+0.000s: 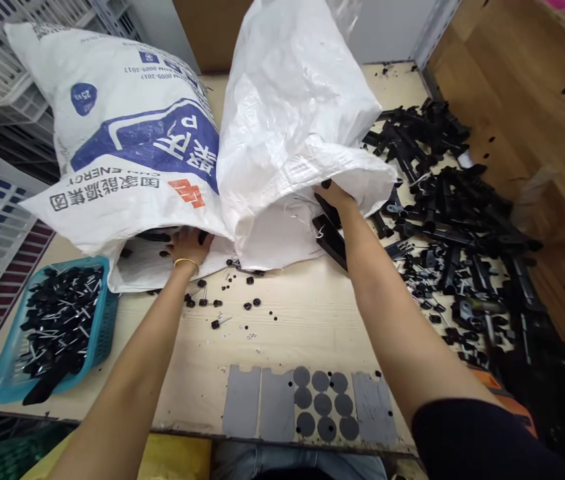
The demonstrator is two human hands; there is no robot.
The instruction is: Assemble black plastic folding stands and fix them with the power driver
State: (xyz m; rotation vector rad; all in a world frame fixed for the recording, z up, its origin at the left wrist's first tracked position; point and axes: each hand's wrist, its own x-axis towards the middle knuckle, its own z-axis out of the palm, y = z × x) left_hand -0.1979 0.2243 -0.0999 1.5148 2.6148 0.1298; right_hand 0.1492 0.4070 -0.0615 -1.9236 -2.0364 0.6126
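Observation:
On the left, a printed woven sack (137,133) lies with its mouth toward me. My left hand (190,245) reaches into that mouth among black plastic parts (155,235); its fingers are partly hidden, so their grip is unclear. A plain white woven sack (297,93) stands beside it, its mouth also facing me. At the right side of this opening, my right hand (336,198) is closed around a long black plastic part (328,211). Another long black plastic piece (331,241) sticks out just below that hand.
A blue basket (107,313) full of black-headed metal pins stands at the left. Black plastic parts (442,200) are heaped along the wooden board (522,127) at the right. Loose small knobs (252,305) and grey patches (277,403) dot the tabletop (192,380).

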